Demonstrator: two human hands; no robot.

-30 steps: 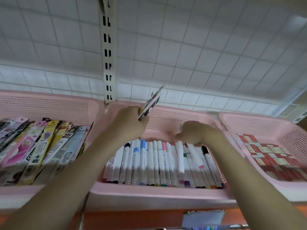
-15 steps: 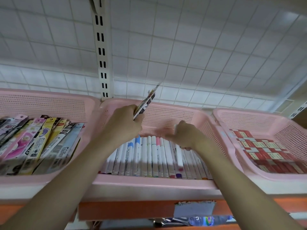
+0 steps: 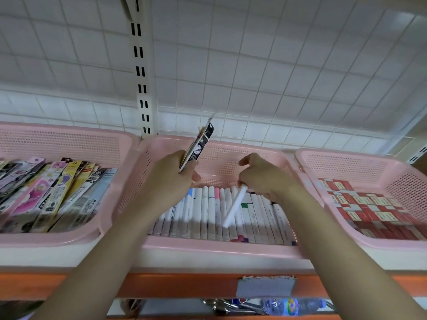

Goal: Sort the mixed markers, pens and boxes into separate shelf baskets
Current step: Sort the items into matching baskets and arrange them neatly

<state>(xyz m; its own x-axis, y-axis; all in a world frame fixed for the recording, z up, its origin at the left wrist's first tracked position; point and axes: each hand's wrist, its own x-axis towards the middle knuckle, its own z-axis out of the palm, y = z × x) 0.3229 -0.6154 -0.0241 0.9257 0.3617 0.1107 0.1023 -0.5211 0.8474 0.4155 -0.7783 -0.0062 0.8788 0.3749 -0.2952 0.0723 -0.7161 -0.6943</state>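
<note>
- Right, three pink baskets on the shelf: left basket holds carded pen packs, middle basket holds white markers in a row, right basket holds red and white boxes.
- Left hand at 11 o'clock over the middle basket, closed on a flat carded pen pack, gripped at its bottom end, top pointing up toward 12.
- Right hand at 1 o'clock over the same basket, fingertips pinching the top end of one white marker; it slants across the row, lower end resting on the others.
- Judgement: the marker is light, stiff, smooth plastic. An end pinch lets it swing; a mid-barrel grip would control it better.
- Judgement: the pack is thin card, light, bends easily. Hold it by the edges near the middle, not the hang tab.
- Likely step: lay the marker into line, then take the pack left to 9 o'clock.
- Risk: nudging the row out of order.
</note>
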